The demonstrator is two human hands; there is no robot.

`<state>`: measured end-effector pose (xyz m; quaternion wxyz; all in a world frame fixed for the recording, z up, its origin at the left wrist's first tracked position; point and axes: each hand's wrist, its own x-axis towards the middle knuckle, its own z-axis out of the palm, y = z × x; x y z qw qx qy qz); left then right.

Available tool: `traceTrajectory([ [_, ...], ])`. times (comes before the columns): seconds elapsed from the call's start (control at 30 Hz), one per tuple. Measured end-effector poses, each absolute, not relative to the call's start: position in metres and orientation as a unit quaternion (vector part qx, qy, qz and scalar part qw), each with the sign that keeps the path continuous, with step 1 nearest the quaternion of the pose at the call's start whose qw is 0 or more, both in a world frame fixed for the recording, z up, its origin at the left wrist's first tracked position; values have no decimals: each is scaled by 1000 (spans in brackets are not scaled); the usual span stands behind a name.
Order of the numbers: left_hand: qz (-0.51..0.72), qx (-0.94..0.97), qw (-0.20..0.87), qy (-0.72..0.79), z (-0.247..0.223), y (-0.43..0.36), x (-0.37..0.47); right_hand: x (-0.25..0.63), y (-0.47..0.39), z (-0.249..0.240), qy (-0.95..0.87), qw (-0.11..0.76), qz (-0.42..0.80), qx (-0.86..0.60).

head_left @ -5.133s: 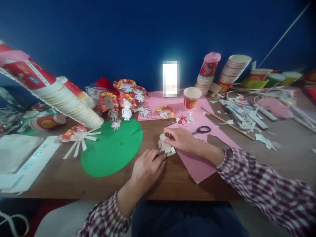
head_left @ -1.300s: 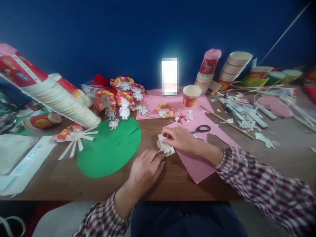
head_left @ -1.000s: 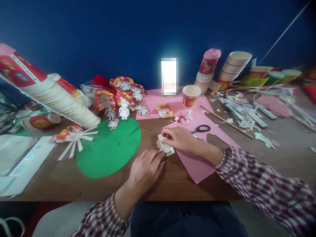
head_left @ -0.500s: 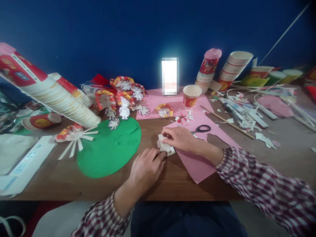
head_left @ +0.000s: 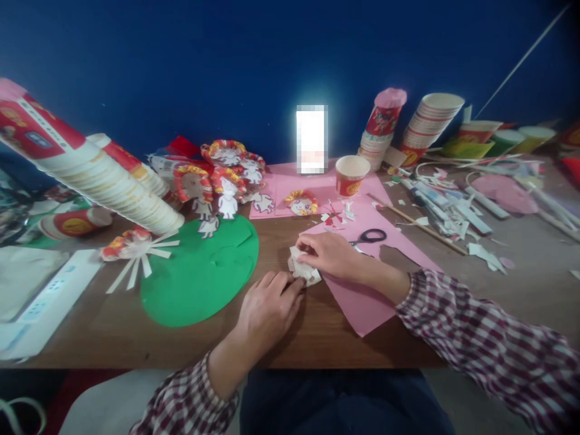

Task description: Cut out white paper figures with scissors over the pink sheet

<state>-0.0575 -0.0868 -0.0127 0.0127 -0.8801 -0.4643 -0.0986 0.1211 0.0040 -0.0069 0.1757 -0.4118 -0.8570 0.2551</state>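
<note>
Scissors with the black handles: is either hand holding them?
No, the scissors lie on the pink paper, while the left hand and right hand are at a pale paper piece.

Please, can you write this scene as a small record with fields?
Right hand: holding pale paper piece
Left hand: fingertips at the piece's near edge
Scissors: on pink paper, beyond right wrist
Green paper oval: flat, left of both hands
Upright paper cup: behind scissors
Wooden stick: lying right of scissors
</note>
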Motion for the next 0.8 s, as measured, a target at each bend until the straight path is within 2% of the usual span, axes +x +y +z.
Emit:
traceTrajectory([
  [0.57,-82,-892,22,-443,-14,-86,-58,121,5,-7,-858,171,254,-412],
  [0.8,-114,-894,15,-433,-14,-84,-58,121,3,-8,-860,178,243,-411],
])
